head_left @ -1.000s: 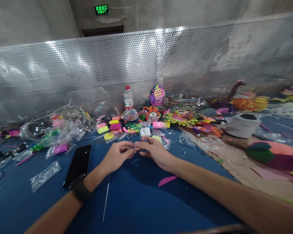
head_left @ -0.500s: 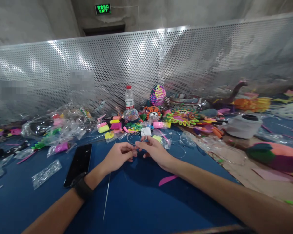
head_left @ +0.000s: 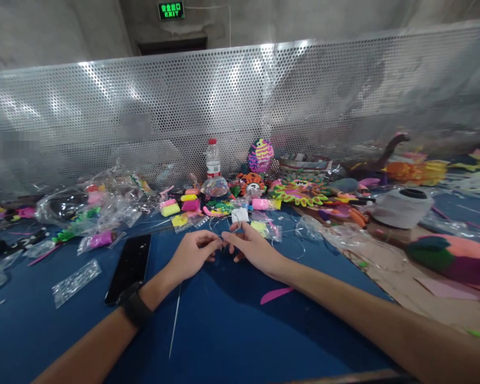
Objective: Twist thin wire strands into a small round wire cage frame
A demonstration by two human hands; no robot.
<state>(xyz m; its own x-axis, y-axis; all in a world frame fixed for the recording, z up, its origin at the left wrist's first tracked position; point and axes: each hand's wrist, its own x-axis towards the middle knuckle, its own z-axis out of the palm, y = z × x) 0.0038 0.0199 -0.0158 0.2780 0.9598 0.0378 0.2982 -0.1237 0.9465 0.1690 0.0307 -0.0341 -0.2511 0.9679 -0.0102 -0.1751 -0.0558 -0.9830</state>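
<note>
My left hand (head_left: 194,254) and my right hand (head_left: 256,250) are raised over the blue table (head_left: 224,336), fingertips nearly meeting. Each has thumb and fingers pinched on what looks like a thin wire, mostly hidden by the fingers. One pale, straight length of wire (head_left: 175,325) comes out below my left hand and reaches toward the table's front. To the right of my right hand a thin curved strand (head_left: 303,250) shows. Just beyond the fingers sits a small white block (head_left: 240,215). A flat pink piece (head_left: 277,295) lies under my right forearm.
Left of my left wrist lies a black phone (head_left: 128,266), with a clear plastic packet (head_left: 76,282) beside it. Coloured clay packs (head_left: 170,208), a bottle (head_left: 213,162) and a perforated metal screen (head_left: 176,106) stand behind. A white tub (head_left: 402,208) and a multicoloured clay shape (head_left: 452,256) are at right.
My left fingertips have shifted slightly left and away from the right ones, still pinched. The objects on the table stay where they were; the view has tilted a little.
</note>
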